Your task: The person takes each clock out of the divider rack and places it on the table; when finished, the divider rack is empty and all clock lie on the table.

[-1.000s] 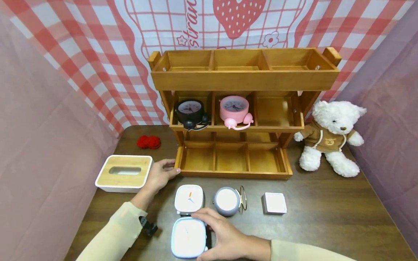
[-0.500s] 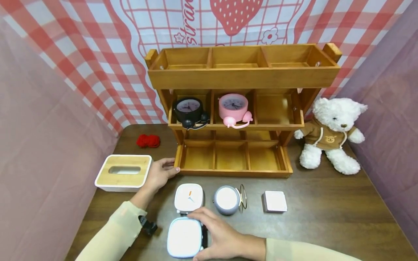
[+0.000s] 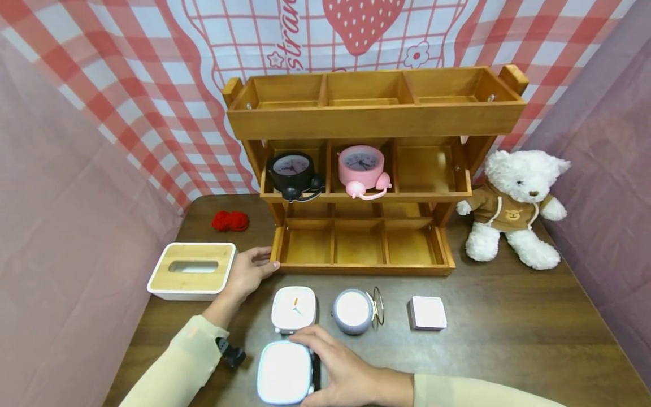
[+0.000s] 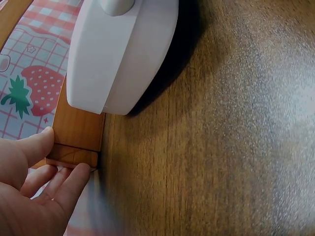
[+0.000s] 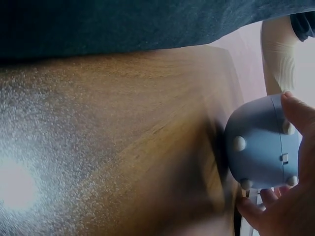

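Note:
My left hand (image 3: 249,273) pinches the lower left corner of the wooden three-tier rack (image 3: 366,271); the left wrist view shows thumb and fingers on either side of that corner. At the front, my right hand (image 3: 342,366) grips a rounded-square blue clock (image 3: 285,374) by its right side, the face washed out by glare. Small round knobs show on the clock's blue casing (image 5: 261,142) in the right wrist view. Just behind it is a white clock (image 3: 294,310) with an orange hand. A round grey clock (image 3: 353,311) with gold rings lies to the right of the white one.
On the middle tier sit a black twin-bell clock (image 3: 291,172) and a pink one (image 3: 362,167). A small white square object (image 3: 429,313) lies to the right. A tissue box (image 3: 193,252), a red bow-shaped item (image 3: 230,221) and a teddy bear (image 3: 513,215) flank the rack.
My right hand has shifted the blue clock slightly left, and its face has whitened with glare. The left hand keeps its place at the rack's corner. The head view has drifted slightly.

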Available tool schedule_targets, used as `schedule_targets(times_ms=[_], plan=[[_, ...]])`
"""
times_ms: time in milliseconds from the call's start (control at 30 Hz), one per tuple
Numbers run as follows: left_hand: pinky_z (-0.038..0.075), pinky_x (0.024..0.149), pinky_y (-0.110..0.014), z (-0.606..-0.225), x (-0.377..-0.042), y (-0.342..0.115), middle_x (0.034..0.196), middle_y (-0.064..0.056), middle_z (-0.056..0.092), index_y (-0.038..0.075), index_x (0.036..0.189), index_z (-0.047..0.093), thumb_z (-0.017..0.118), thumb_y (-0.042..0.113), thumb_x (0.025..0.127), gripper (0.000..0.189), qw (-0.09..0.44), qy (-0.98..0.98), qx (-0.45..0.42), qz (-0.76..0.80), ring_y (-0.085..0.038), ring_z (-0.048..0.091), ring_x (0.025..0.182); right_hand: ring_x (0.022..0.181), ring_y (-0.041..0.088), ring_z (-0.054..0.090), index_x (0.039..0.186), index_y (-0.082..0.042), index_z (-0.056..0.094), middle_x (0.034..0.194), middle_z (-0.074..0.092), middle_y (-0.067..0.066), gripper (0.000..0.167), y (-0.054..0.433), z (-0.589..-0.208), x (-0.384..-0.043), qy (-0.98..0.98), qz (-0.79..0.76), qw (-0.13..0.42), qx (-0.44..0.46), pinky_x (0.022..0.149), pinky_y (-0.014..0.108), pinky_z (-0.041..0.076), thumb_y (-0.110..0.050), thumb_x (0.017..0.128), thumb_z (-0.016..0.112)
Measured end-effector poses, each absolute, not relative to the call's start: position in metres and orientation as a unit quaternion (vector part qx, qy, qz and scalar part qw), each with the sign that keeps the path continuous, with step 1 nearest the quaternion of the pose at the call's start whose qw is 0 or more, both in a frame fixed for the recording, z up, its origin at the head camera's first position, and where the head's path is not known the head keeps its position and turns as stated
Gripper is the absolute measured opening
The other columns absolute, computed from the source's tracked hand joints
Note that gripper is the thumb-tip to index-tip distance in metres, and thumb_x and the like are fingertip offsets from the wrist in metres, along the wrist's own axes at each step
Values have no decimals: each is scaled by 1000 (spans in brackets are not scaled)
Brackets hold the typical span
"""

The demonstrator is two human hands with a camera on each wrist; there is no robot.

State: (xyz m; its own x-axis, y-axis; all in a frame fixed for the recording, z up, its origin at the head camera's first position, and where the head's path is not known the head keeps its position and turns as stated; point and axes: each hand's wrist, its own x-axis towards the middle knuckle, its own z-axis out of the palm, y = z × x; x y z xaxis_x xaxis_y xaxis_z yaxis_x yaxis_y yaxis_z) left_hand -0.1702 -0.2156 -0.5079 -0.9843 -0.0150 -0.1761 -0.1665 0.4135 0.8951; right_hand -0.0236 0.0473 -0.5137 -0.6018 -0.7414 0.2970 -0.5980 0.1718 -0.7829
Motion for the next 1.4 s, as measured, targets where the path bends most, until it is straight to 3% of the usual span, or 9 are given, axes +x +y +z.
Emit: schedule_targets(times_ms=[233,467,767,1000,1400], plan=[[56,88,-25,-508,-172,-216,133,-25,65,-3,140,58,77,12,93,53,72,838,-59,538,-35,66,122,136,12,47,152,-18,41,149,42,-5,99,48,-510,-22,776,-465,85,-418,114,32,43,-35,70,96],[56,88,-26,-509,-170,-217,133,-27,64,-5,140,57,76,11,93,53,73,838,-57,538,-37,65,122,135,12,48,151,-15,42,150,43,-5,97,51,-508,-20,776,-467,85,-414,114,32,42,-34,72,95],[56,85,-23,-510,-171,-217,133,-27,64,-5,140,57,76,9,93,53,79,832,-62,545,-36,65,122,135,13,49,151,-26,42,149,45,-6,93,63,-494,-24,785,-478,82,-386,111,35,46,-46,75,91],[56,86,-23,-507,-171,-216,133,-27,64,-6,140,57,76,10,93,53,79,836,-57,541,-37,65,122,127,17,55,146,-18,50,142,53,-2,80,86,-465,-45,786,-494,18,-371,100,33,53,-34,79,90],[56,86,-24,-508,-172,-217,132,-27,64,-6,140,57,76,10,93,53,82,838,-58,537,-37,66,121,116,15,59,138,-13,61,132,62,5,71,130,-402,-90,800,-486,-112,-332,92,31,54,-17,74,93]])
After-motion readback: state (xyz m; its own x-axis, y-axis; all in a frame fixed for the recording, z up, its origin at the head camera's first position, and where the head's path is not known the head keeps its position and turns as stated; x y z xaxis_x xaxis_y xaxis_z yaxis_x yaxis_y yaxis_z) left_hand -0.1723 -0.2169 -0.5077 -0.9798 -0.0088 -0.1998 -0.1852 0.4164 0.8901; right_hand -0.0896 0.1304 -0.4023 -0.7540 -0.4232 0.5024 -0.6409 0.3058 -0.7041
